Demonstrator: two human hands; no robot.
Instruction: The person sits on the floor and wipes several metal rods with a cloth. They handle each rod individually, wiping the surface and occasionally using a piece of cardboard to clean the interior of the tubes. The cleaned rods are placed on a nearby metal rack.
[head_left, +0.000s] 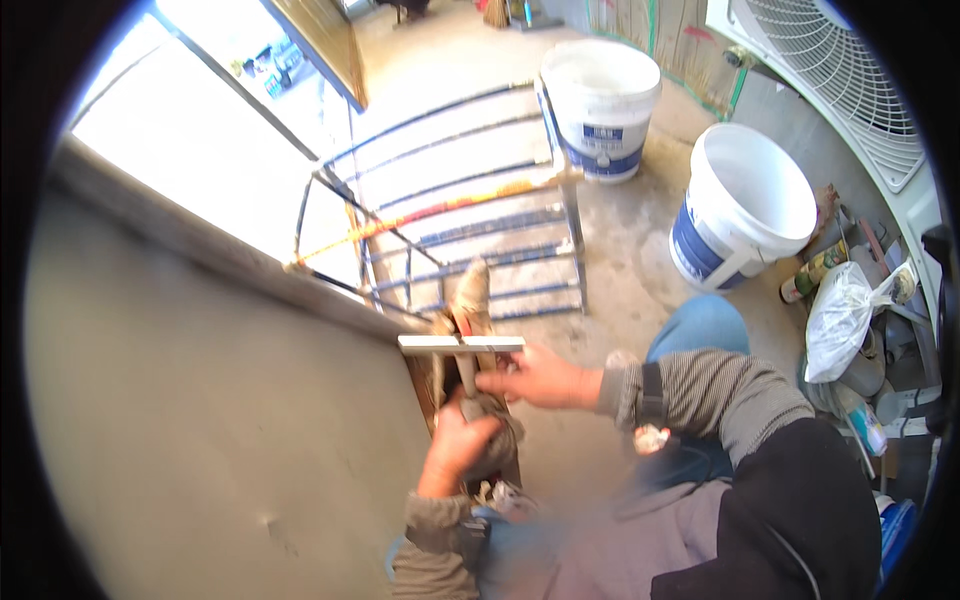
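My left hand (450, 446) is closed around a rounded grey lump (491, 446), perhaps a cloth or a muddy piece; its material is unclear. Just above it, my right hand (544, 377) grips a white, flat strip-like piece (427, 344) near its right end, seen almost edge-on. A short pale round rod (466, 373) runs from beneath that piece down toward the left hand, and the right fingertips touch it. Beyond the piece lies a tan, cloth-like bundle (472, 291). What lies under both hands is mostly hidden.
A smooth grey board or wall face (225, 397) fills the left side. Ahead stands a blue metal rack (487, 221). Two white buckets (600, 75) (757, 187) are at the right, near a white fan unit (825, 67). A tied plastic bag (836, 322) sits among clutter.
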